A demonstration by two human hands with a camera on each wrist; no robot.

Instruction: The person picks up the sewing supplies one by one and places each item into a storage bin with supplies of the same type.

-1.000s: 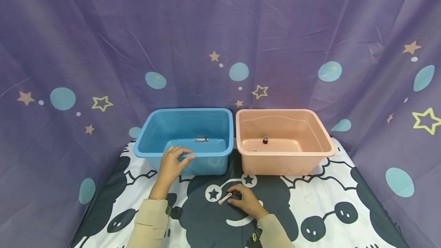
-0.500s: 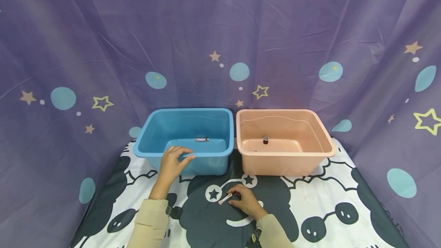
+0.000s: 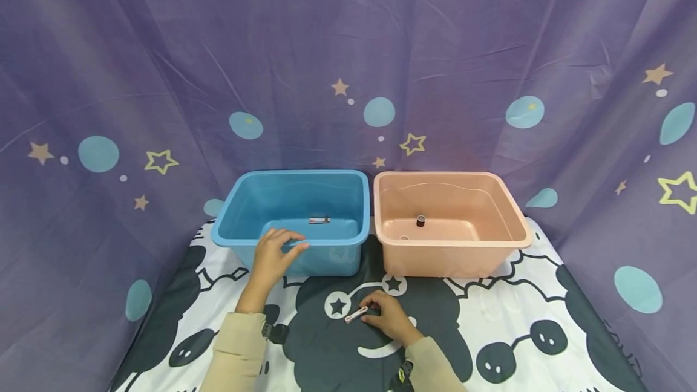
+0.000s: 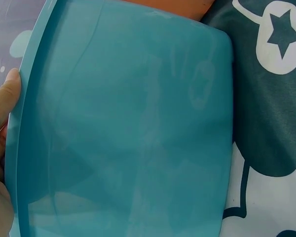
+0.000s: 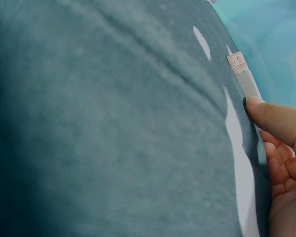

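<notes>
My left hand [image 3: 272,257] is at the front rim of the blue plastic bin [image 3: 332,259], fingers reaching over the inside and the thumb apart from them. In the left wrist view the thumb [image 4: 9,91] overlaps the rim edge. Low over the cloth, my right hand [image 3: 391,318] pinches the end of a small white strip [image 3: 356,314] between thumb and fingers. Ruler marks and reddish print show on the strip [image 5: 238,64] in the right wrist view. Another small whitish piece [image 3: 319,221] with a dark end lies on the blue bin's floor.
Right of the blue bin stands a peach plastic bin [image 3: 452,259], with a small dark cylinder [image 3: 420,221] inside. Both bins sit on a black-and-white patterned cloth [image 3: 435,301]. A purple curtain [image 3: 305,47] with stars hangs behind them.
The head view shifts very slightly. Both hands, the strip and the bins keep their places.
</notes>
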